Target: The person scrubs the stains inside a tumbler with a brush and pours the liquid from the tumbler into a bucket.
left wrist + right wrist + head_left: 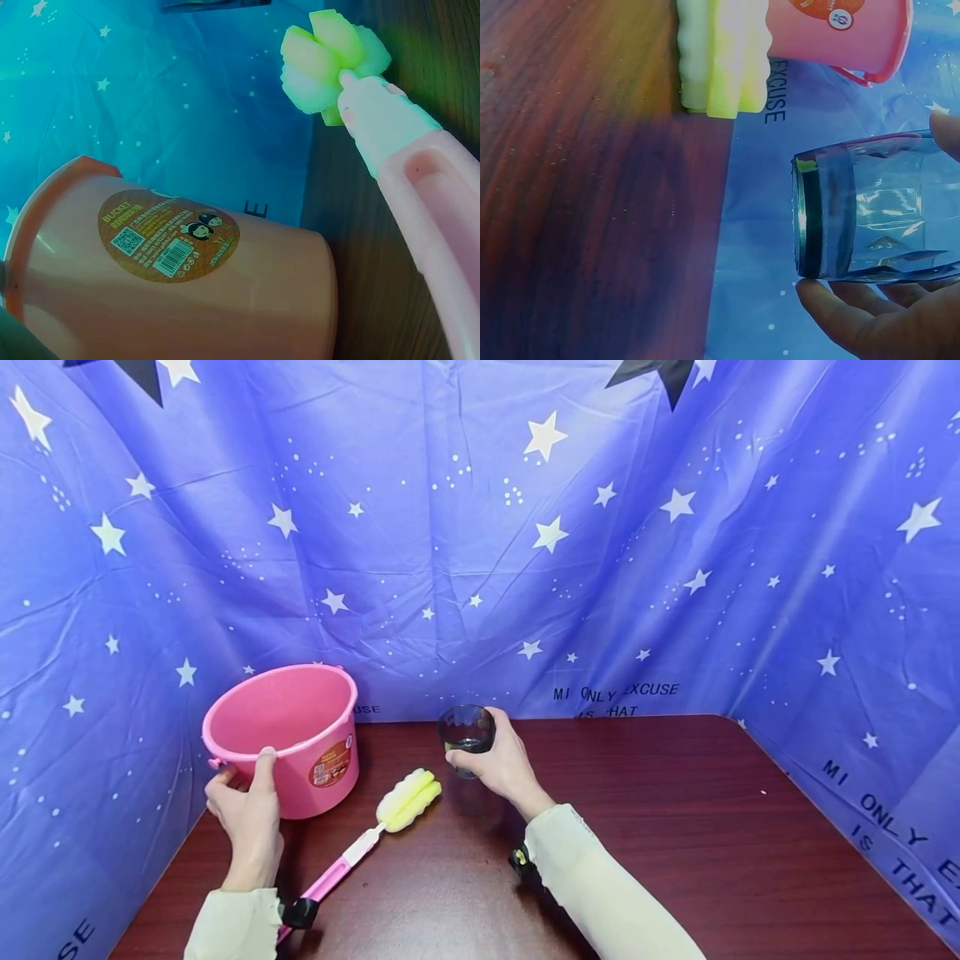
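At the left of the table stands a pink plastic bucket [300, 793] with a round brown label. My left hand [246, 822] grips its near rim, the thumb laid over the wall; in the left wrist view only the bucket's labelled side [277, 300] shows, not the fingers. My right hand [506, 768] holds a clear, bluish drinking glass [467, 722], its mouth up, near the back of the table. Faceted sides and a thick base mark the glass [889, 202] in the right wrist view, with fingers [900, 322] curled around it.
A sponge bottle brush [408, 802], yellow and white with a pink handle, lies between the hands; its lower end passes behind the left wrist's camera. The dark red wooden table [675, 843] ends at a blue star-printed cloth [480, 527] behind and at both sides.
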`<state>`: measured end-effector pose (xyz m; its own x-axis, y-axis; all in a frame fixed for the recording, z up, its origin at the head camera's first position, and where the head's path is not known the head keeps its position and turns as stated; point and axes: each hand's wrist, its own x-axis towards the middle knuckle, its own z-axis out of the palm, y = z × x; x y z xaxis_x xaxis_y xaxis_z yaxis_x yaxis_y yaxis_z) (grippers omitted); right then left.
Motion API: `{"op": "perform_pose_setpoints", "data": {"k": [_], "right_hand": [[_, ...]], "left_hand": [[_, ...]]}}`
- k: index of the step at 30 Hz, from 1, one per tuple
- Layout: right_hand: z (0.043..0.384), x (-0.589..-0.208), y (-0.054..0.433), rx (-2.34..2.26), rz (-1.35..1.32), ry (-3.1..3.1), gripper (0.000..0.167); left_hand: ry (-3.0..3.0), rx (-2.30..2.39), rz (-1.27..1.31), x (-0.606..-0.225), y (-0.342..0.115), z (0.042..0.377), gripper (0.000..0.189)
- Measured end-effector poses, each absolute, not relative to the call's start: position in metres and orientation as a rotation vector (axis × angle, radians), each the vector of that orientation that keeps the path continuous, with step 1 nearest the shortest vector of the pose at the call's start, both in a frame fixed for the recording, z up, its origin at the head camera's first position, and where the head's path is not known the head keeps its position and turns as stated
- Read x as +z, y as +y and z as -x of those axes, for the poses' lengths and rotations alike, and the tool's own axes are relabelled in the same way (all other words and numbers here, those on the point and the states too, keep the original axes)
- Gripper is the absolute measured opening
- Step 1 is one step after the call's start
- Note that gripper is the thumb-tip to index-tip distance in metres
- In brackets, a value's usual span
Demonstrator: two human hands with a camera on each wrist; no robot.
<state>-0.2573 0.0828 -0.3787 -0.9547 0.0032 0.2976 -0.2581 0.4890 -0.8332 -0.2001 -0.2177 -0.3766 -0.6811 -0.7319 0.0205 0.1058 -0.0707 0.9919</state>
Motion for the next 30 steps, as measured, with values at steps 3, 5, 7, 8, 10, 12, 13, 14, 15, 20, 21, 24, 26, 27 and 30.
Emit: {"op": "perform_pose_setpoints", "data": {"k": [3, 5, 7, 8, 10, 12, 13, 14, 15, 20, 21, 24, 26, 27, 30], "right_hand": [[0.258, -0.375, 0.082, 1.441, -0.218, -2.48, 0.085], [0.258, -0.373, 0.081, 1.436, -0.229, -2.475, 0.085], [0.258, -0.37, 0.079, 1.433, -0.236, -2.473, 0.085], [0.258, -0.368, 0.079, 1.431, -0.242, -2.473, 0.085], [0.258, -0.366, 0.077, 1.433, -0.252, -2.472, 0.085], [0.258, -0.365, 0.076, 1.435, -0.257, -2.472, 0.086], [0.259, -0.364, 0.075, 1.435, -0.26, -2.472, 0.086], [0.259, -0.363, 0.074, 1.434, -0.261, -2.475, 0.086], [0.259, -0.362, 0.073, 1.434, -0.262, -2.476, 0.086], [0.26, -0.355, 0.067, 1.425, -0.257, -2.492, 0.086], [0.26, -0.353, 0.066, 1.426, -0.257, -2.492, 0.087], [0.261, -0.348, 0.062, 1.422, -0.257, -2.493, 0.087], [0.262, -0.345, 0.059, 1.413, -0.267, -2.491, 0.088], [0.262, -0.343, 0.057, 1.408, -0.274, -2.491, 0.088], [0.264, -0.339, 0.053, 1.384, -0.295, -2.491, 0.088]], "left_hand": [[-1.608, -1.81, -0.681, -0.377, -0.218, 0.201, 0.062], [-1.597, -1.809, -0.676, -0.377, -0.218, 0.202, 0.06], [-1.588, -1.808, -0.671, -0.378, -0.218, 0.202, 0.059], [-1.584, -1.809, -0.668, -0.378, -0.219, 0.203, 0.059], [-1.584, -1.813, -0.667, -0.378, -0.219, 0.203, 0.058], [-1.591, -1.814, -0.671, -0.378, -0.219, 0.202, 0.059], [-1.594, -1.813, -0.673, -0.378, -0.218, 0.202, 0.06], [-1.597, -1.812, -0.678, -0.378, -0.218, 0.202, 0.06], [-1.601, -1.811, -0.681, -0.378, -0.218, 0.202, 0.061], [-1.6, -1.818, -0.678, -0.377, -0.218, 0.201, 0.063], [-1.598, -1.821, -0.675, -0.377, -0.218, 0.201, 0.063], [-1.592, -1.824, -0.674, -0.377, -0.218, 0.202, 0.06], [-1.584, -1.827, -0.669, -0.377, -0.218, 0.202, 0.059], [-1.58, -1.829, -0.672, -0.378, -0.219, 0.202, 0.057], [-1.573, -1.83, -0.673, -0.378, -0.219, 0.202, 0.058]]}}
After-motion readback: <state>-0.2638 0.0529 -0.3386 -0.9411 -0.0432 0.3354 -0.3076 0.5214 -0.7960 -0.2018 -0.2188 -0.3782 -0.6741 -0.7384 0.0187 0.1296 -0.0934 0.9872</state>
